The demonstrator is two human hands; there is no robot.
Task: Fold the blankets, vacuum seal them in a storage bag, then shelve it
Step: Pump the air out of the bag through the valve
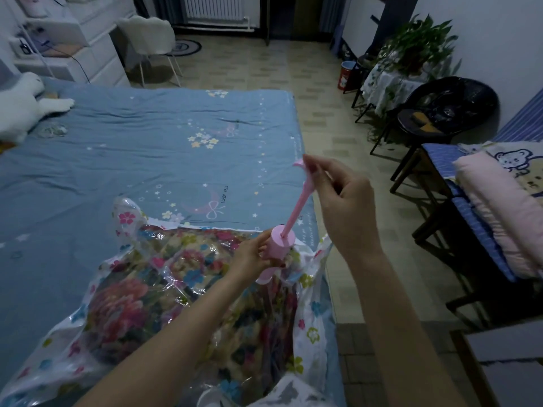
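From my feed the storage bag (164,289) is lying on the bed (117,160), near corner on the right side, clear plastic with little flower prints; the floral blanket (123,312) is inside it and the plastic looks crinkled around it. The pink hand pump (277,248) stands on the bag's top right part, tilted a bit; left hand (249,257) is wrapped around the pump's cylinder, right hand (343,207) is up higher pinching the handle (302,164) at the end of the rod, which is pulled well out of the barrel. Off to the right there's a pink folded blanket (496,212) stacked on a striped-cover bench (440,157); a white plush toy (26,104) sits on the bed's far left; a potted plant (411,45) is by the wall.
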